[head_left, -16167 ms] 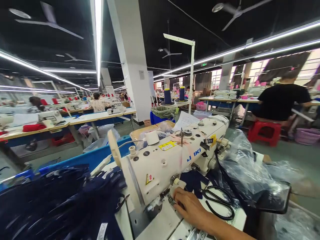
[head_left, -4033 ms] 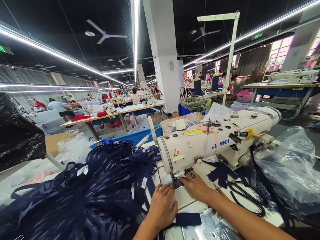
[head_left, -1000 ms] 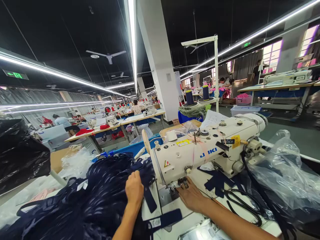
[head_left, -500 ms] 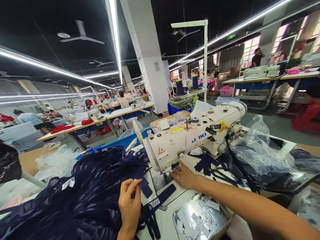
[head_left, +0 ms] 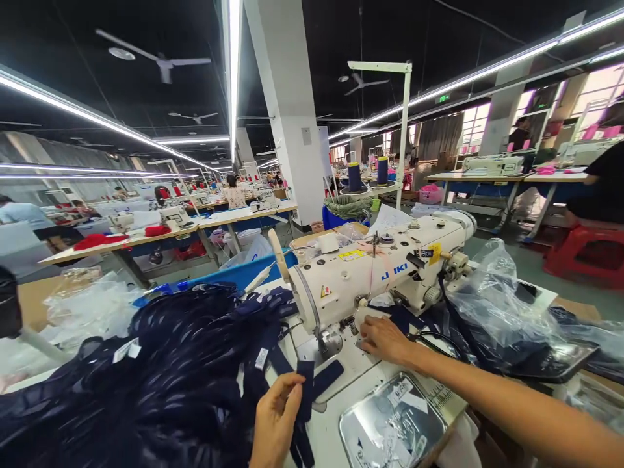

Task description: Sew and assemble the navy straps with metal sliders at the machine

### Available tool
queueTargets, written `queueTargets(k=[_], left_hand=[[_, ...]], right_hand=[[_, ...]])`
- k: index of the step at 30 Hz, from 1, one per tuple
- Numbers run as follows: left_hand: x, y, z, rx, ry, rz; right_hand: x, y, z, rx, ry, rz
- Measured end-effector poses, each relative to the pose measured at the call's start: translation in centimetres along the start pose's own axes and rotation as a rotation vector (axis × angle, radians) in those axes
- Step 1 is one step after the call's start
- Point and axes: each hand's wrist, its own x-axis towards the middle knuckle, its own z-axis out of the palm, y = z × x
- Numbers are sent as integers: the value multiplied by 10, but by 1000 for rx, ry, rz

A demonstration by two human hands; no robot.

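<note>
My left hand [head_left: 277, 416] pinches the end of a navy fabric strap [head_left: 305, 390] between thumb and fingertips, just in front of the sewing machine's needle area. A white label [head_left: 262, 357] lies on another navy strap to its left. My right hand [head_left: 385, 339] is beside the presser foot [head_left: 322, 341], over the bed of the white sewing machine [head_left: 351, 279]. Its fingers are curled together, and what they hold, if anything, is hidden. Beneath both hands, a short navy strip [head_left: 327, 379] lies on the machine bed. A large heap of navy straps [head_left: 185, 370] spreads to the left.
A metal tray [head_left: 390, 422] with loose white labels sits at the front. Black scissors [head_left: 439, 341] lie behind my right forearm. Clear plastic bags [head_left: 502, 292] are piled at the right. Two navy thread cones [head_left: 354, 177] stand behind the machine. A person [head_left: 599, 175] sits far right.
My left hand has moved right and now pinches a navy strap end. My right hand has drawn back rightward from the needle area. The view has shifted slightly.
</note>
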Motion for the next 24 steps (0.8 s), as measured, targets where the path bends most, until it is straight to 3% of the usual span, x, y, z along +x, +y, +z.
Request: queueTargets(k=[3, 8, 12, 16, 21, 24], left_hand=[[2, 3, 7, -274, 67, -184], [-2, 8, 13, -568, 45, -375], [-9, 14, 16, -583, 97, -381], [-12, 18, 18, -612, 109, -371], [-11, 12, 19, -623, 109, -353], [-9, 3, 19, -619, 95, -371]], right_hand=[[10, -6, 5, 34, -30, -2], [14, -5, 10, 129, -50, 13], [5, -14, 10, 234, -6, -15], [-1, -41, 15, 403, 32, -101], [-2, -80, 22, 1009, 212, -88], [0, -95, 23, 1262, 191, -12]])
